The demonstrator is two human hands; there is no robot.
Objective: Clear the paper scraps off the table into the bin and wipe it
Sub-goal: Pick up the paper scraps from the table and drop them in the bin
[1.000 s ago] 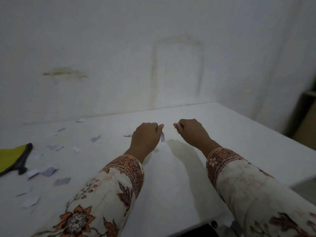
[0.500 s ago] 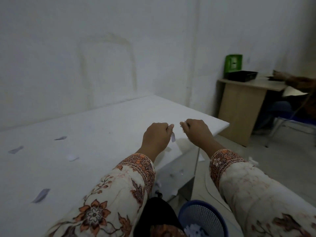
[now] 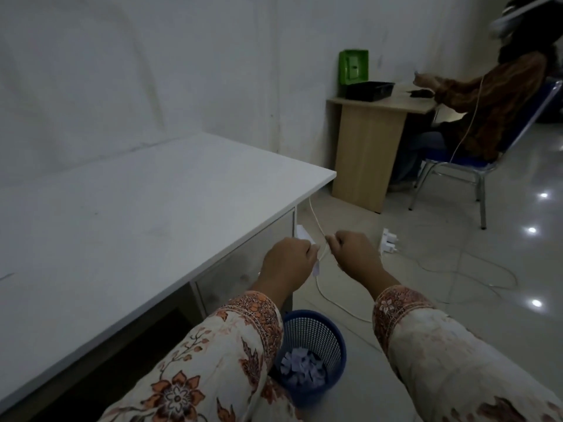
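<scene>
My left hand (image 3: 288,263) is closed, pinching a small paper scrap (image 3: 316,268) that hangs from its fingertips. My right hand (image 3: 353,255) is closed too; whatever it holds is hidden inside the fist. Both hands hover past the right edge of the white table (image 3: 128,226), over the floor. A blue mesh bin (image 3: 313,351) stands on the floor below and nearer to me, with several white paper scraps (image 3: 301,365) inside. My left sleeve covers part of the bin's left rim.
A white cable (image 3: 323,287) and a power strip (image 3: 388,242) lie on the tiled floor beyond my hands. At the back right, another person sits on a blue chair (image 3: 475,166) at a wooden desk (image 3: 365,153) holding a black tray (image 3: 370,89).
The view has swung right, away from the scattered scraps on the table. Both closed hands have moved off the table's edge and now hang over the floor above the bin.
</scene>
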